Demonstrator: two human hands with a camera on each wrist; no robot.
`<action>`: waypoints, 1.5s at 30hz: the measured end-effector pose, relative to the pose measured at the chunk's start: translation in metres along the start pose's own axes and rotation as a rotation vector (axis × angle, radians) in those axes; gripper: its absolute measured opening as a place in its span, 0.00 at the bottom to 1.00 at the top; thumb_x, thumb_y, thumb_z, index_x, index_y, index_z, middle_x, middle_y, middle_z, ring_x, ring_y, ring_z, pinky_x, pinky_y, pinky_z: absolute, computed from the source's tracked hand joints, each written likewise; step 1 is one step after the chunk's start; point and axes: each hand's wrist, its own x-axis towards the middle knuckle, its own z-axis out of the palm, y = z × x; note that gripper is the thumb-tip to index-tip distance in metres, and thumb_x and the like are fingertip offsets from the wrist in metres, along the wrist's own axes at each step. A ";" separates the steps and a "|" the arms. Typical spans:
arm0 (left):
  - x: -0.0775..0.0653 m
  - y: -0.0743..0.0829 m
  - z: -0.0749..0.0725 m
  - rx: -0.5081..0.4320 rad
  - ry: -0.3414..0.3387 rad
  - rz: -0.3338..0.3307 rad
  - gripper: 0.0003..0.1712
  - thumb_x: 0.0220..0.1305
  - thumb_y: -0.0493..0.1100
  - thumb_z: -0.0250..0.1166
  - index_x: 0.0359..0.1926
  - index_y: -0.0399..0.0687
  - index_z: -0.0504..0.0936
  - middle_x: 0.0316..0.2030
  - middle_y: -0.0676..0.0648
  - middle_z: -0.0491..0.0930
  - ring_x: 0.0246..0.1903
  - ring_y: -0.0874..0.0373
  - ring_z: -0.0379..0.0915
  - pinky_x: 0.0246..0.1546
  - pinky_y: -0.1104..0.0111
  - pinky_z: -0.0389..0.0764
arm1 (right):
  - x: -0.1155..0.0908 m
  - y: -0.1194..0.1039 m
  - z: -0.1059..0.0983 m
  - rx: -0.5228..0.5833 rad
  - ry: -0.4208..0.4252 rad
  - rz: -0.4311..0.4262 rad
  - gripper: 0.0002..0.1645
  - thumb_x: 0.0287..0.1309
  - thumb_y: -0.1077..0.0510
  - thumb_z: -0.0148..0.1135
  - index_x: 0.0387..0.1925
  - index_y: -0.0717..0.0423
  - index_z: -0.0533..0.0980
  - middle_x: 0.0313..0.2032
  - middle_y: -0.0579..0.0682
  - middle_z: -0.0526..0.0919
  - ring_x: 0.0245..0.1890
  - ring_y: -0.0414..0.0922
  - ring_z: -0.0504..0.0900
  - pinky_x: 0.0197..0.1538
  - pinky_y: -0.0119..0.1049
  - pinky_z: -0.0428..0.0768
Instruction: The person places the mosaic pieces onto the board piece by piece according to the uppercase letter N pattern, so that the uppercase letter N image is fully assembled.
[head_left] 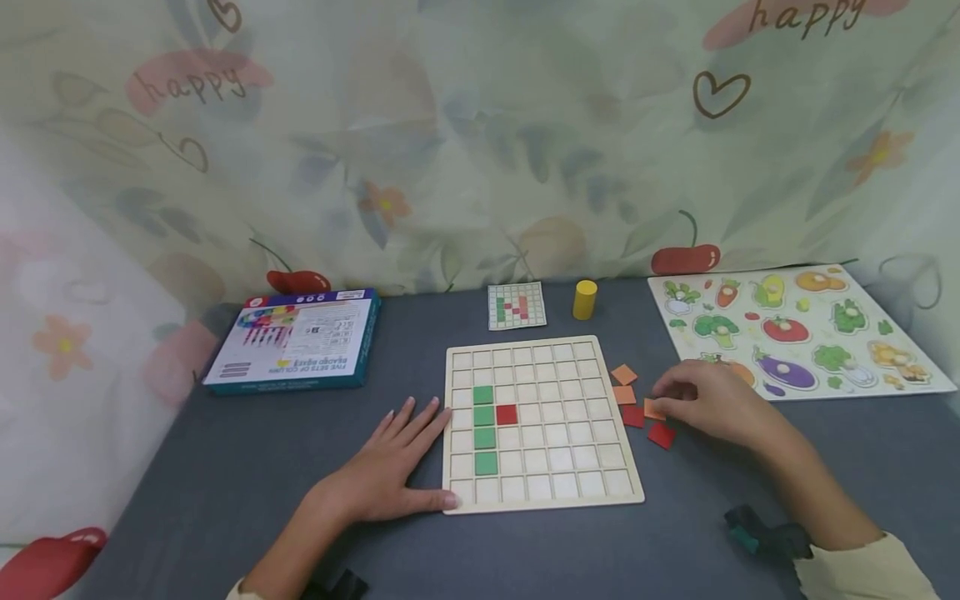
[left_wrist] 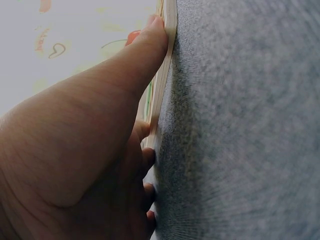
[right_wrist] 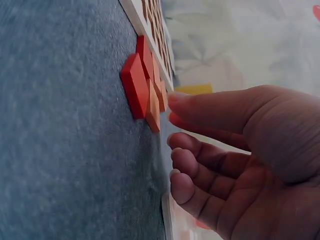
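Note:
A wooden grid board (head_left: 543, 506) lies flat on the dark grey table. It has several green tiles (head_left: 484, 437) in one column and a red tile (head_left: 506, 414) beside them. My left hand (head_left: 378, 475) rests at its left edge, fingers spread, thumb (left_wrist: 150, 45) touching the rim near the lower corner. Right of the board lie loose red tiles (head_left: 662, 435) and orange tiles (head_left: 624, 374). Over them is my right hand (head_left: 712, 404), loosely curled, thumb and index fingertips at the nearest orange tile (right_wrist: 153, 107). In the right wrist view that tile lies on the table, ungripped.
Behind the board are a small pattern card (head_left: 517, 306) and a yellow cylinder (head_left: 584, 300). A boxed set (head_left: 292, 342) lies at the left. A vegetable picture board (head_left: 885, 390) lies at the right, beside my right hand. Patterned cloth (head_left: 480, 125) hangs along the back.

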 end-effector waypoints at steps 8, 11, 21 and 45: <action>0.000 0.000 0.002 -0.014 0.002 0.002 0.56 0.46 0.78 0.50 0.70 0.64 0.40 0.69 0.55 0.39 0.67 0.50 0.27 0.61 0.50 0.37 | 0.001 -0.002 0.005 0.020 -0.031 -0.077 0.11 0.41 0.51 0.72 0.28 0.48 0.80 0.21 0.37 0.73 0.21 0.35 0.69 0.24 0.30 0.69; 0.000 0.000 0.002 -0.011 -0.006 -0.005 0.56 0.45 0.79 0.49 0.70 0.65 0.39 0.69 0.56 0.38 0.67 0.51 0.27 0.61 0.51 0.37 | 0.001 -0.006 0.009 0.011 -0.034 -0.052 0.13 0.39 0.51 0.73 0.29 0.50 0.79 0.21 0.39 0.71 0.21 0.36 0.69 0.24 0.30 0.69; 0.000 0.000 0.000 0.006 -0.012 -0.014 0.56 0.45 0.79 0.49 0.70 0.65 0.39 0.69 0.56 0.38 0.67 0.51 0.26 0.61 0.51 0.37 | 0.000 -0.015 0.015 -0.027 -0.021 -0.007 0.11 0.38 0.53 0.74 0.26 0.48 0.79 0.25 0.40 0.73 0.25 0.39 0.69 0.28 0.34 0.70; 0.001 0.000 0.000 0.010 -0.010 -0.011 0.56 0.45 0.80 0.49 0.70 0.66 0.38 0.69 0.57 0.37 0.67 0.52 0.26 0.62 0.51 0.36 | 0.000 -0.016 0.010 0.116 -0.060 0.063 0.04 0.46 0.59 0.68 0.28 0.50 0.80 0.24 0.40 0.79 0.25 0.40 0.74 0.30 0.35 0.74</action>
